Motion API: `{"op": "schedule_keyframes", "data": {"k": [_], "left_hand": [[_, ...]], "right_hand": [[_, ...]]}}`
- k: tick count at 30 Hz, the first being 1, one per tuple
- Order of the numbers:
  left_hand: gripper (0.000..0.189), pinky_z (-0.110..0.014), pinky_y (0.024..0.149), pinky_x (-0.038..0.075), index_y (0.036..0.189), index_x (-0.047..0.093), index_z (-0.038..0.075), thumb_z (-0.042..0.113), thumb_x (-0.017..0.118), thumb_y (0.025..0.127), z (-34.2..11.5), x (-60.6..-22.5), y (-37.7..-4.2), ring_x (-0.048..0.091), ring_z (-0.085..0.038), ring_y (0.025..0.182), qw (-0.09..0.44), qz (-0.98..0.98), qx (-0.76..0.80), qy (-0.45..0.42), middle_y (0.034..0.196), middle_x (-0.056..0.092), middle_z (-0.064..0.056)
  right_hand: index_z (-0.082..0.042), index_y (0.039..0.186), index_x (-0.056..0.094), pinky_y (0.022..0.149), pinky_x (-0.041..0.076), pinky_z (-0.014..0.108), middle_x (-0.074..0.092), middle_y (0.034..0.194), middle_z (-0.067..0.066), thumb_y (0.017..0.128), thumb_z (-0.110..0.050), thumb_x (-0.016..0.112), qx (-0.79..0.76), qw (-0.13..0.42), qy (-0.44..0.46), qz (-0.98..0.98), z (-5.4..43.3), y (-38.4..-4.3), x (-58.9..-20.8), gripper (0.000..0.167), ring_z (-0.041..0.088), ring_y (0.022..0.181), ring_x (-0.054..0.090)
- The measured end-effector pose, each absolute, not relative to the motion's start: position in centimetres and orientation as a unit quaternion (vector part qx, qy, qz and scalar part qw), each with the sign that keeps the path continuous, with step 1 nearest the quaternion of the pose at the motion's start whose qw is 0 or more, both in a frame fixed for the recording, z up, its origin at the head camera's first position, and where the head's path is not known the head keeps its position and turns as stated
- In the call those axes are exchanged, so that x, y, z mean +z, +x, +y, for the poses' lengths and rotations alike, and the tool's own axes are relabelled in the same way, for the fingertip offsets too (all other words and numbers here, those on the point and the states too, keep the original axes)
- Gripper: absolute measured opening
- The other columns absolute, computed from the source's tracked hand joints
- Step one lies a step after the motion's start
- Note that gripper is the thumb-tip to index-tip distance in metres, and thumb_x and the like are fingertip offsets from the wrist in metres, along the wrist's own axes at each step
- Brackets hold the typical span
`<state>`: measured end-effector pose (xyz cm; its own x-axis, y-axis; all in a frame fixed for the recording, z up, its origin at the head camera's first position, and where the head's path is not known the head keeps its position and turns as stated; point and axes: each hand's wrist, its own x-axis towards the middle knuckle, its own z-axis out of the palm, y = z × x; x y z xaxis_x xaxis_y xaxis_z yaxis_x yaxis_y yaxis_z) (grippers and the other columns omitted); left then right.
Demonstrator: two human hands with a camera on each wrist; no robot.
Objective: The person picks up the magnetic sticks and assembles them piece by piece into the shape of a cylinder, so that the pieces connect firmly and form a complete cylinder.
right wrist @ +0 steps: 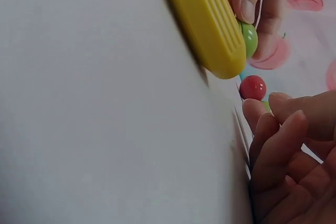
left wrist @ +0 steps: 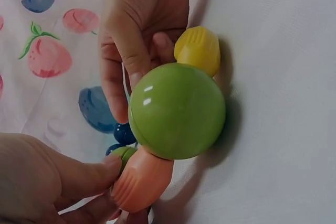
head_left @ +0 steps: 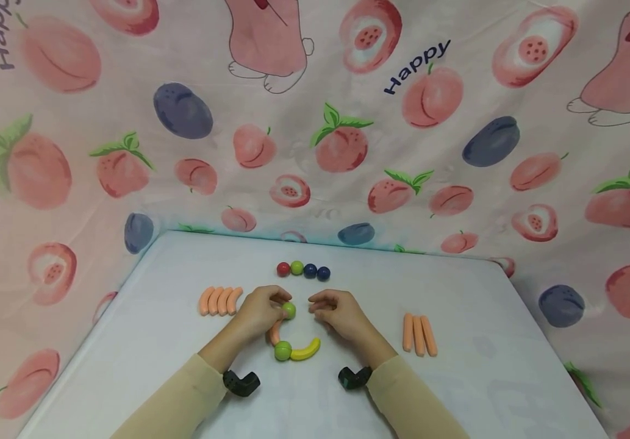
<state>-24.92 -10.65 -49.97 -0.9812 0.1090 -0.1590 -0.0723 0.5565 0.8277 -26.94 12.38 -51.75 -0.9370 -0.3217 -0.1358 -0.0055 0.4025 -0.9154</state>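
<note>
My left hand (head_left: 260, 312) pinches a green ball (head_left: 289, 310) between thumb and fingers. That ball is at the upper end of a curved orange stick (head_left: 275, 332), which my left hand partly covers. Below, a second green ball (head_left: 283, 350) joins the orange stick to a curved yellow stick (head_left: 306, 349); this corner looms large in the left wrist view. Across from the held ball, my right hand (head_left: 342, 312) hovers with loosely bent fingers and nothing between them. In the right wrist view, its thumb lies close to the fingertips, past the end of the yellow stick (right wrist: 210, 24).
Behind my hands lies a row of balls: one red (head_left: 283, 269), one green (head_left: 296, 267) and two dark blue (head_left: 310, 271). Several curved orange sticks (head_left: 221, 301) lie left, three straight orange sticks (head_left: 419, 335) right. A fruit-print cloth (head_left: 315, 201) hangs behind the white table (head_left: 490, 378).
</note>
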Motion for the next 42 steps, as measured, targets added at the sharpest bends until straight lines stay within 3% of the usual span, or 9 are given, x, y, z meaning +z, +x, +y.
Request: {"op": "schedule_keyframes", "data": {"k": [16, 25, 30, 37, 42], "left_hand": [[0.04, -0.035, 0.083, 0.054, 0.133, 0.074, 0.014, 0.009, 0.078, 0.093, -10.9, -49.6, -24.2, 0.067, -0.021, 0.104, 0.076, 0.888, 0.453, -0.033, 0.122, 0.074, -0.008], [0.027, -0.031, 0.076, 0.052, 0.123, 0.076, 0.009, 0.009, 0.075, 0.096, -10.8, -49.3, -23.5, 0.063, -0.022, 0.096, 0.067, 0.889, 0.452, -0.039, 0.116, 0.071, -0.012], [0.027, -0.029, 0.068, 0.053, 0.123, 0.074, 0.005, 0.007, 0.075, 0.096, -10.7, -49.3, -23.1, 0.067, -0.019, 0.082, 0.072, 0.877, 0.472, -0.049, 0.11, 0.067, -0.013], [0.027, -0.029, 0.065, 0.062, 0.12, 0.071, 0.002, 0.0, 0.077, 0.094, -10.3, -49.2, -22.6, 0.07, -0.014, 0.069, 0.094, 0.851, 0.513, -0.063, 0.109, 0.065, -0.015], [0.028, -0.029, 0.066, 0.063, 0.121, 0.07, 0.001, -0.001, 0.077, 0.094, -9.8, -49.1, -22.3, 0.07, -0.014, 0.069, 0.099, 0.847, 0.518, -0.066, 0.108, 0.064, -0.014]], "right_hand": [[-0.003, 0.124, 0.074, 0.054, 0.052, 0.022, 0.08, 0.1, 0.011, 0.1, -0.004, 0.071, -0.556, 0.157, -0.049, 0.815, 14.8, -25.5, -51.3, 0.023, 0.014, 0.067, 0.062], [-0.003, 0.126, 0.073, 0.053, 0.047, 0.022, 0.075, 0.091, 0.007, 0.1, -0.006, 0.072, -0.543, 0.18, -0.039, 0.819, 15.0, -24.9, -51.0, 0.026, 0.013, 0.061, 0.056], [-0.005, 0.126, 0.074, 0.053, 0.045, 0.022, 0.069, 0.082, 0.005, 0.1, -0.01, 0.074, -0.525, 0.172, -0.033, 0.833, 14.6, -24.8, -51.1, 0.026, 0.013, 0.059, 0.052], [-0.009, 0.126, 0.076, 0.073, 0.047, 0.029, 0.066, 0.091, 0.004, 0.1, -0.021, 0.075, -0.468, 0.146, -0.019, 0.871, 13.7, -24.4, -51.0, 0.029, 0.017, 0.082, 0.057], [-0.013, 0.128, 0.075, 0.073, 0.046, 0.03, 0.064, 0.092, 0.003, 0.097, -0.024, 0.079, -0.448, 0.136, -0.015, 0.884, 13.3, -24.3, -51.1, 0.033, 0.019, 0.084, 0.057]]}}
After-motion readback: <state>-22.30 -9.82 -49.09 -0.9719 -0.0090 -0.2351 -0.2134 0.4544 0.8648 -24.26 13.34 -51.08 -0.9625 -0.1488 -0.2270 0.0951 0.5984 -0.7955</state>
